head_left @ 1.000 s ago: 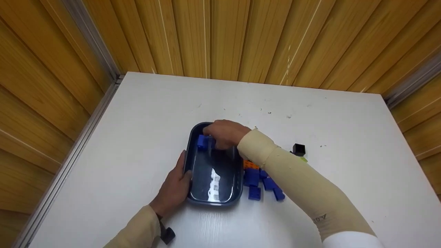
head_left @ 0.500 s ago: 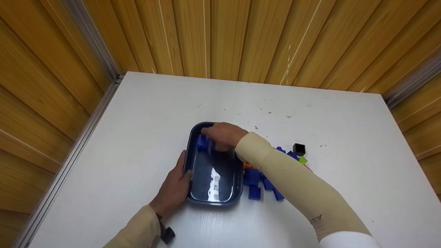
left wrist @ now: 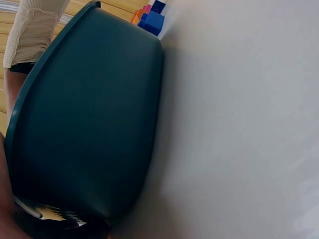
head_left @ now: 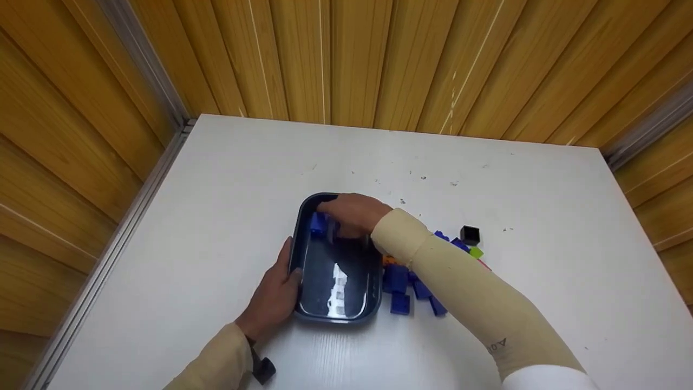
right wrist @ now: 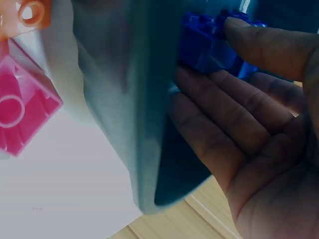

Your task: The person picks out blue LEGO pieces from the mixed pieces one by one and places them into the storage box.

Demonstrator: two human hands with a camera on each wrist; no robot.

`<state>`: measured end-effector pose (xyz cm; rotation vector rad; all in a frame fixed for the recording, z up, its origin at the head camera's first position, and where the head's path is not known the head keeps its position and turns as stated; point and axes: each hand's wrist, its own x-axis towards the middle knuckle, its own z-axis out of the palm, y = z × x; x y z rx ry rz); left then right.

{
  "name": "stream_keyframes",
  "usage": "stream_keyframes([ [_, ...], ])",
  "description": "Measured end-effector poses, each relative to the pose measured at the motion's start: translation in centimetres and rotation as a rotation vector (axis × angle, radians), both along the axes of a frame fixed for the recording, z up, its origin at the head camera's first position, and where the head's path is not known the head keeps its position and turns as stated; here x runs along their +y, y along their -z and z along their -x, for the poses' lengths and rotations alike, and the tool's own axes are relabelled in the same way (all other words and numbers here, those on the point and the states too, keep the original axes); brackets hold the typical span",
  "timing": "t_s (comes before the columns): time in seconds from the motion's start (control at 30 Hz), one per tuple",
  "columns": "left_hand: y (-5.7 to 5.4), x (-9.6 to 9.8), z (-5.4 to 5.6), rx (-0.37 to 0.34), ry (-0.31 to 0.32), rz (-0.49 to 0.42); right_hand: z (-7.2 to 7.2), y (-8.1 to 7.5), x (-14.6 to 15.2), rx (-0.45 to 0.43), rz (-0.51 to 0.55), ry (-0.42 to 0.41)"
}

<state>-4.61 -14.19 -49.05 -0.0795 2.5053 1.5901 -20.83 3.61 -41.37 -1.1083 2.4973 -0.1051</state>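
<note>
A dark blue-green plastic tray sits on the white table. My left hand grips its left side, with the thumb at the rim and the fingers along the outer wall. At the tray's far end, my right hand reaches inside. The right wrist view shows its thumb on top of a studded blue building brick and the fingers against its lower side, pinching it. In the head view, a blue brick shows beside the right fingertips, whose undersides are hidden there. The left wrist view is mostly filled by the tray's outer wall.
Right of the tray lies a loose pile of blue bricks, partly under the right forearm. Orange bricks, a lime green one and a black one lie around it. A pink brick shows outside the tray.
My right hand has shifted slightly inside the tray, and its forearm has dropped a little, uncovering blue and green bricks behind it. The left hand and tray have stayed put.
</note>
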Motion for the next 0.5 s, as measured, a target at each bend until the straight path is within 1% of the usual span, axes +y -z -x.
stream_keyframes([
  [0.1, -0.1, 0.0, 0.1, 0.002, 0.000, 0.007, 0.1, -0.9, 0.5, -0.012, 0.020, 0.017],
  [0.23, -0.2, -0.2, 0.1, -0.002, -0.002, 0.017, 0.7, -2.7, 1.9, -0.022, 0.072, 0.039],
  [0.4, -0.3, -0.4, 0.2, -0.017, -0.009, 0.015, 1.9, -5.2, 5.2, -0.002, 0.092, 0.136],
  [0.5, -0.3, -0.5, 0.2, -0.014, -0.013, 0.010, 2.4, -6.2, 7.7, 0.019, 0.065, 0.195],
])
